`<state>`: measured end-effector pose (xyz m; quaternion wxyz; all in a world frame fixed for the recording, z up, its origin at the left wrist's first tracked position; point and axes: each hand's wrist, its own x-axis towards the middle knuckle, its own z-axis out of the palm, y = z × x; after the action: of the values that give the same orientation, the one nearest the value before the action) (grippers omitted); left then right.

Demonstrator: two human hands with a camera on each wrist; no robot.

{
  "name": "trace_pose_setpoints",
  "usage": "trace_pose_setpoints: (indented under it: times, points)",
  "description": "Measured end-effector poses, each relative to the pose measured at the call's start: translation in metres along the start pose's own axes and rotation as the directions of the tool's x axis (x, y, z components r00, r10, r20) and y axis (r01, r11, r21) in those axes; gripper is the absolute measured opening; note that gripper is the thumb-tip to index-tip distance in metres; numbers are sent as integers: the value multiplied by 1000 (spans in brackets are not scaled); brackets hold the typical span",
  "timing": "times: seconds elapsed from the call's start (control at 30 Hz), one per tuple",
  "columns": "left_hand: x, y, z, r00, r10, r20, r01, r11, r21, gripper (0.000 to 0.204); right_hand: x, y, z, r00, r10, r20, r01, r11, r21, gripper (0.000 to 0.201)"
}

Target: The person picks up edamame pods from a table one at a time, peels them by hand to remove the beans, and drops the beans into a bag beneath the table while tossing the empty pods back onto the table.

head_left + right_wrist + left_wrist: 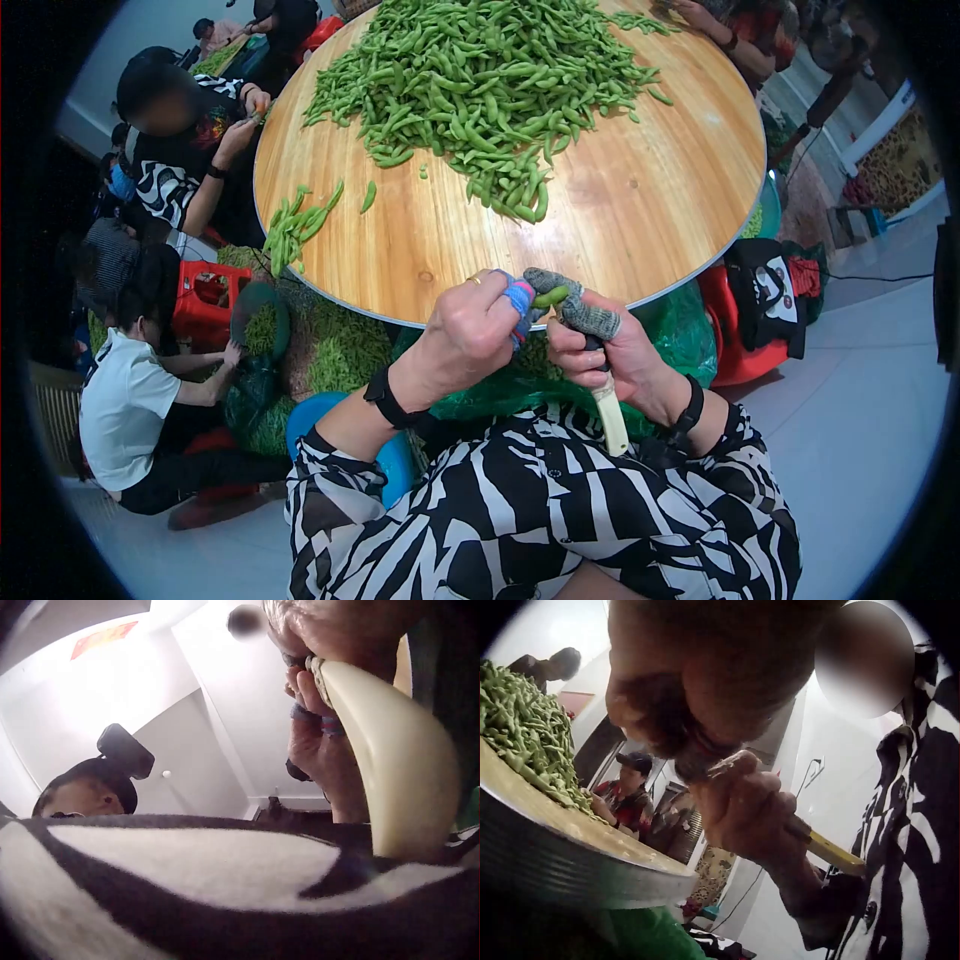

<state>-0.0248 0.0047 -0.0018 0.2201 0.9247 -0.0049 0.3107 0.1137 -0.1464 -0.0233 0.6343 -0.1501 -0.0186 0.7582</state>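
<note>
In front of the round table's near edge, my left hand [475,322] pinches a green pod [550,297], with blue and pink wrapping on its finger. My right hand [610,345], grey covers on its thumb and finger, meets the pod's other side. It also grips a tool with a black and cream handle [609,415], which points down toward my lap. The tool's working end is hidden between the hands. In the right wrist view the cream handle [397,757] looms large below the hand.
A big heap of pods [470,80] covers the far part of the wooden table [640,220]; a small bunch [292,232] lies at its left edge. People sit around. Red stools [208,290], a blue basin [395,465] and green plastic [685,330] are below table height.
</note>
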Motion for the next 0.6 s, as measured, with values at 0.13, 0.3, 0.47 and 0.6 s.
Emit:
trace_pose_setpoints:
  times: [0.13, 0.3, 0.47, 0.6]
  points:
    - [-1, 3, 4, 973, -228, 23, 218, 888, -404, 14, -1, 0, 9, 998, -33, -46, 30, 997, -66, 27]
    - [-8, 2, 0, 816, -446, 369, 569, 501, -652, 17, -6, -2, 3, 984, -176, -42, 142, 895, -423, 27]
    - [-7, 13, 4, 896, -364, 254, 443, 709, -549, 20, 5, 3, 7, 764, -596, 246, 396, 132, -909, 38]
    - [-6, 23, 1, 898, -330, 290, 431, 792, -432, 18, -1, -2, 9, 701, -635, 324, 194, -267, -944, 44]
